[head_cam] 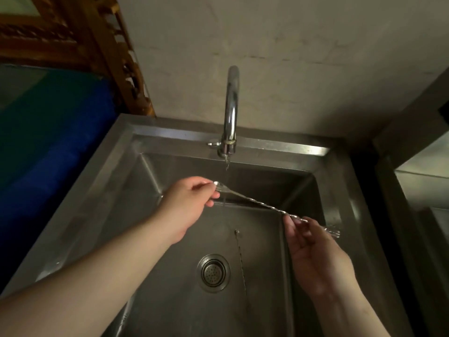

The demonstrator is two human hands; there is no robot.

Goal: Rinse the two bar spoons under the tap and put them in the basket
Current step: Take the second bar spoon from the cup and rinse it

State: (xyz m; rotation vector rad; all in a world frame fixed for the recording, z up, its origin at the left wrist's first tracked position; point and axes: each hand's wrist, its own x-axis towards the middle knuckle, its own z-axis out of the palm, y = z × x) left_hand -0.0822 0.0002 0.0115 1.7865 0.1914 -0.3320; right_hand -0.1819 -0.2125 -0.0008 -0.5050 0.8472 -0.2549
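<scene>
A long twisted bar spoon (257, 203) is stretched across the steel sink (155, 132), under a thin stream from the chrome tap (231, 110). My left hand (187, 205) pinches its bowl end on the left. My right hand (313, 249) pinches the stem near the forked end, at the sink's right wall. The water falls just right of my left fingers. A second bar spoon (241, 261) lies on the sink floor, right of the drain. No basket is in view.
A round drain strainer (213, 272) sits in the sink floor. A blue and green surface (48, 132) lies left of the sink, with a carved wooden frame (102, 52) behind it. A steel unit (422, 190) stands at the right.
</scene>
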